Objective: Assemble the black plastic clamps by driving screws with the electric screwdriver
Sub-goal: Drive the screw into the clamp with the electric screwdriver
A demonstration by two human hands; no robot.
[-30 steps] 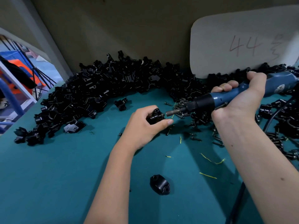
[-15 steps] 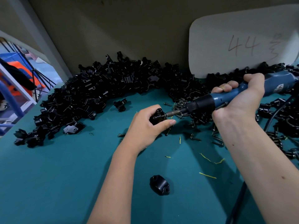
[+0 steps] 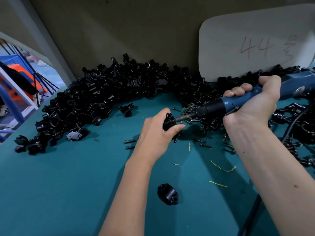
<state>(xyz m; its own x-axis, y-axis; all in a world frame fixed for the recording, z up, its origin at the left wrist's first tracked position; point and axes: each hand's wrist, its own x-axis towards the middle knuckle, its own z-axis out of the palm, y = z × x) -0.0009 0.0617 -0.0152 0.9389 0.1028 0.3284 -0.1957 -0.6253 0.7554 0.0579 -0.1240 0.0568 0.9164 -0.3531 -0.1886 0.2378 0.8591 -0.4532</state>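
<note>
Gripping a black clamp (image 3: 169, 123) in my left hand (image 3: 156, 133), fingers curled round it, mid-table above the teal mat (image 3: 68, 184). Right hand (image 3: 252, 106) wraps the blue electric screwdriver (image 3: 238, 103); its bit meets the clamp's right side. Loose screws (image 3: 202, 143) lie just right of the clamp. Clamp pile (image 3: 102, 99) heaped far left. One clamp half (image 3: 167, 194) lies near me.

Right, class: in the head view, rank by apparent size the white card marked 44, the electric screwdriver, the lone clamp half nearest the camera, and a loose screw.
1. White card
2. Electric screwdriver, partly hidden by the right hand
3. Lone clamp half, though nearness enlarges it
4. Loose screw
</note>
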